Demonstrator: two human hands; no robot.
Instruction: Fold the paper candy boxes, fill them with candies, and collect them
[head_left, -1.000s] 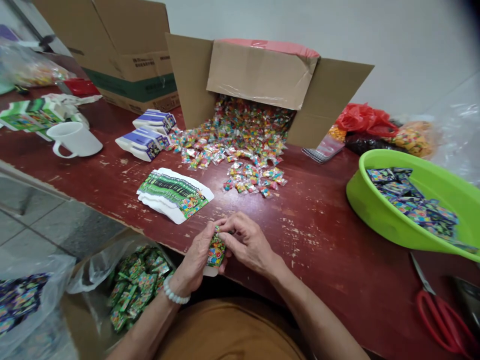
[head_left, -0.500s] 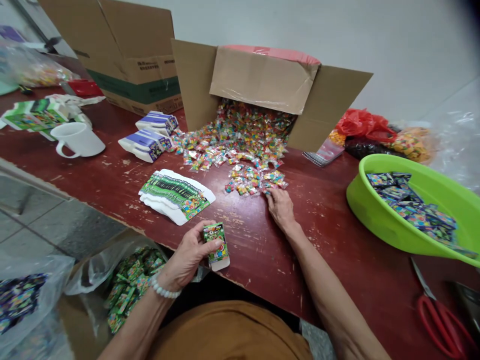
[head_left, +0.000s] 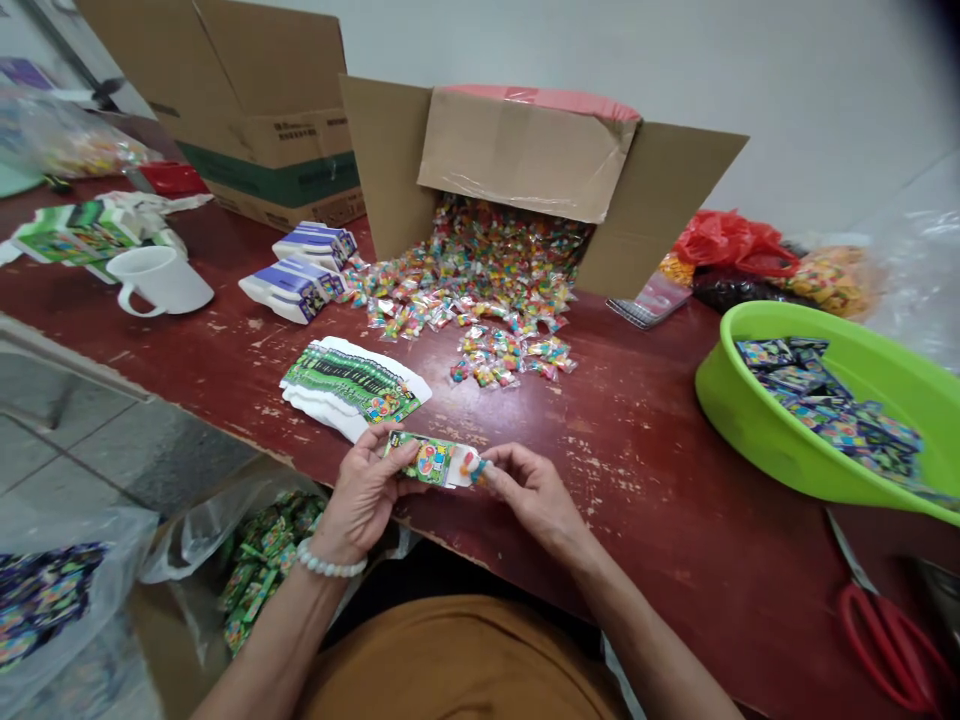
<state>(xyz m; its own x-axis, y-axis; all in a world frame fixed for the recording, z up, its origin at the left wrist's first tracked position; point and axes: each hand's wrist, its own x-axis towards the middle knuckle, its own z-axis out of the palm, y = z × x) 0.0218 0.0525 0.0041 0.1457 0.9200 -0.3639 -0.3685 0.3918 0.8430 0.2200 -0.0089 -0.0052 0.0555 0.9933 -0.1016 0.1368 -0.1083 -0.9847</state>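
My left hand grips a small green candy box, turned on its side with its open flap end toward the right. At that opening, my right hand pinches a small clear packet of colourful candy. Just behind the hands lies a fanned stack of flat green cartons. Farther back, a small heap of candy packets rests on the red table, in front of the bigger pile spilling from a tipped cardboard box.
On the right stand a lime-green basin of dark packs and red-handled scissors. A white mug and purple-white cartons are at left. Below the table edge, a bag holds green boxes. Another large carton stands behind.
My right hand has come from the candy heap to the box, bringing a packet to its opening. My left hand has tipped the box from upright to sideways.
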